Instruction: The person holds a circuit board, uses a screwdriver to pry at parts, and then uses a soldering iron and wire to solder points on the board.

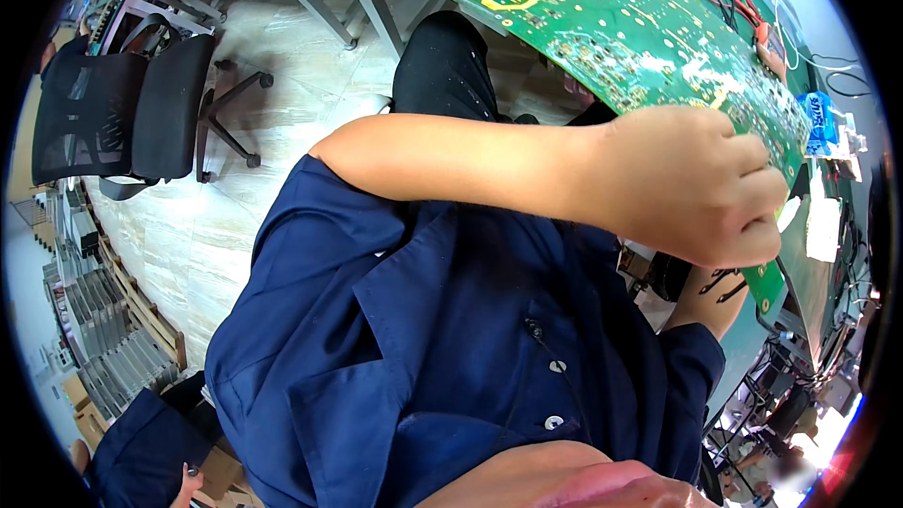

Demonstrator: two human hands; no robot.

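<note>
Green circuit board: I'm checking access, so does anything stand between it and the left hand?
Nothing visible does: the left hand overlaps the green circuit board in this view, though hidden fingertips leave contact unclear.

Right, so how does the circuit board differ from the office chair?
The circuit board is green with yellow patches, whereas the office chair is black. The board is a flat sheet; the chair has a padded body on a wheeled base. The left hand overlaps the board in this view, while the chair stands on the floor, well away from that hand.
</note>
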